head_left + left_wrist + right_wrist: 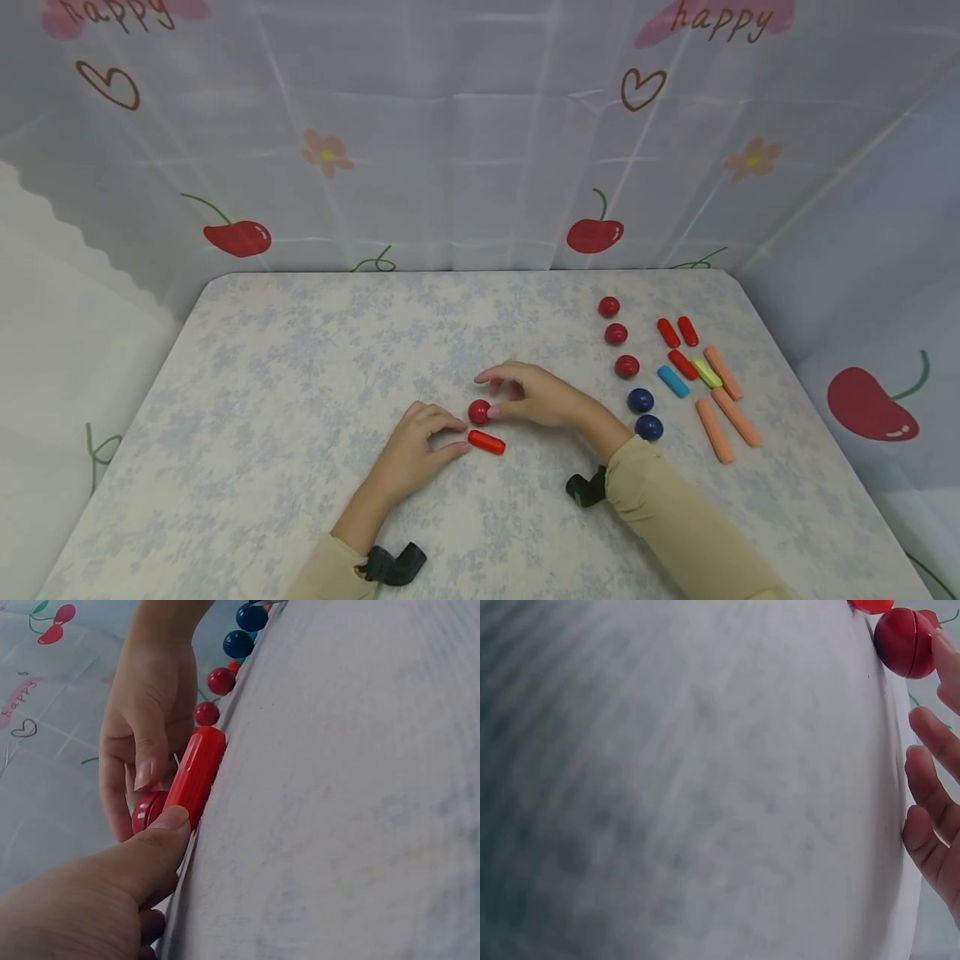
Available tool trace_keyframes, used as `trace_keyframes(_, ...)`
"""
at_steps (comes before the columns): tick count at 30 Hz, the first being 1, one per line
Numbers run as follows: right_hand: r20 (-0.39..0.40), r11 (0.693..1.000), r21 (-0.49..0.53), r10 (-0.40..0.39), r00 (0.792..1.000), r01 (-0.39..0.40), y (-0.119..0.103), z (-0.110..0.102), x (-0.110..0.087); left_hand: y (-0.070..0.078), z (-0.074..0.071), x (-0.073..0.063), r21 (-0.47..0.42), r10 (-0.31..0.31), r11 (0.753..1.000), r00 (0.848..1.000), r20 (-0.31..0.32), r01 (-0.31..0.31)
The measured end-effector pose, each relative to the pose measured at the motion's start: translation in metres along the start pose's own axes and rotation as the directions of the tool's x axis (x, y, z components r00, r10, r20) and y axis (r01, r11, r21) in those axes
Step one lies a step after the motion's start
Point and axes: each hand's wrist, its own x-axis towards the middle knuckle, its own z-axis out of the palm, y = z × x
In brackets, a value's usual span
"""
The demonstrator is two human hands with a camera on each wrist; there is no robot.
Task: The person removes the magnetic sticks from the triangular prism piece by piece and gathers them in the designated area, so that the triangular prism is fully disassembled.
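Observation:
On the table (300, 350), a short bright red rod (487, 442) lies just in front of a glossy dark red ball (479, 412) with a seam round it. My left hand (420, 442) has its thumb and index fingertip on either side of the rod's left end, pinching it. In the left wrist view, the thumb overlaps the near end of the rod (198, 769). My right hand (536, 393) reaches in from the right. Its thumb touches the ball (904, 643), while the other fingers are spread and stand off from it.
To the right, three red balls (616, 334) and two dark blue balls (641, 401) form a row. Beyond them lie red rods (682, 364), a blue rod (673, 381), a yellow-green rod (706, 373) and longer orange rods (715, 431). A printed curtain (450, 167) hangs behind.

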Motion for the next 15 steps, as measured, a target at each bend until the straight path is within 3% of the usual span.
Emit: trace_keyframes(15, 0.09, 1.0, -0.009, -0.022, 0.996, 0.023, 0.001, 0.0043, 0.004, -0.0018, -0.0001, 0.0003, 0.002, 0.017, 1.0, 1.0, -0.014, -0.017)
